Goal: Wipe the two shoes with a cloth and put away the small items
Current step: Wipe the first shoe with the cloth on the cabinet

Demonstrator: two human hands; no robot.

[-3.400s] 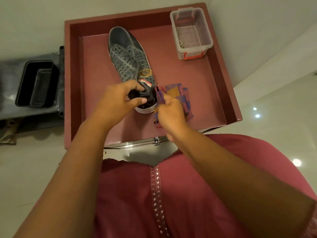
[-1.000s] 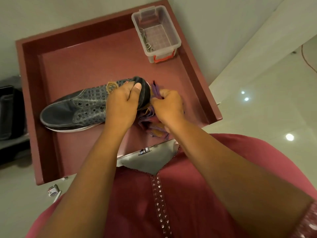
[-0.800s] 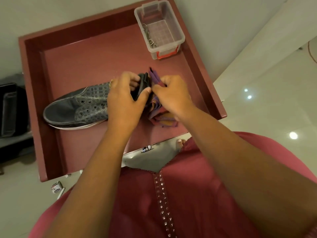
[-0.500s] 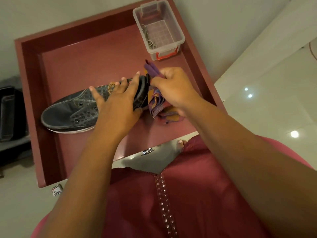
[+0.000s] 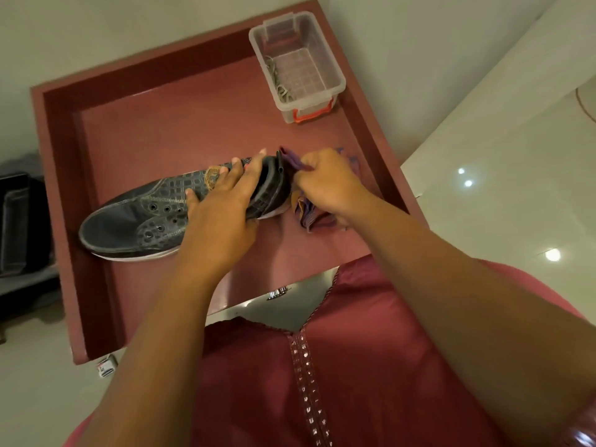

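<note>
Left hand (image 5: 219,217) lies with fingers straight across the dark shoe (image 5: 142,217), pressing it down on the floor of the red tray (image 5: 61,195), toe toward the tray's left wall. Right hand (image 5: 325,182) pinches a purple patterned cloth (image 5: 309,214) against the shoe's heel. At the tray's far right corner stands a clear plastic box (image 5: 329,59) with laces (image 5: 277,82) along its left wall.

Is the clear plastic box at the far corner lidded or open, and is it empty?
Open, not empty: the clear plastic box shows no lid, and thin laces lie against its left wall.
</note>
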